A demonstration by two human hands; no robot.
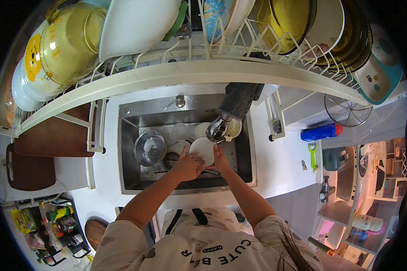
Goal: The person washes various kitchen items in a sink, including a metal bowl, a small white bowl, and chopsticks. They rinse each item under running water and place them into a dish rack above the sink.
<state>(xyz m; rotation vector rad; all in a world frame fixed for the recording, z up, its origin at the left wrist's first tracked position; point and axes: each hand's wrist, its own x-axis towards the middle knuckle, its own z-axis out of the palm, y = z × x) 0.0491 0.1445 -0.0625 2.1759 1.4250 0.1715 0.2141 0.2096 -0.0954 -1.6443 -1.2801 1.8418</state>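
Under the faucet's spray head [215, 129], a white round dish [203, 149] is tilted over the sink. My right hand [221, 158] grips its right rim, thumb lying along the edge. On the dish's lower left, my left hand [188, 166] rests with its fingers over the face and thumb by the rim; whether it grips is unclear. A clear glass bowl [150, 148] stands at the left of the steel sink [186, 190]. Behind the dish are a small clear bowl [180, 131] and a pale yellow bowl [234, 129]. Other dishes below my hands are partly hidden.
A white dish rack [203, 73] spans above the sink, loaded with bowls and plates. A dark cloth sleeve [242, 98] wraps the faucet. Brown cutting boards [30, 169] stand left. At right lie a blue bottle [320, 132] and a green peeler [312, 155].
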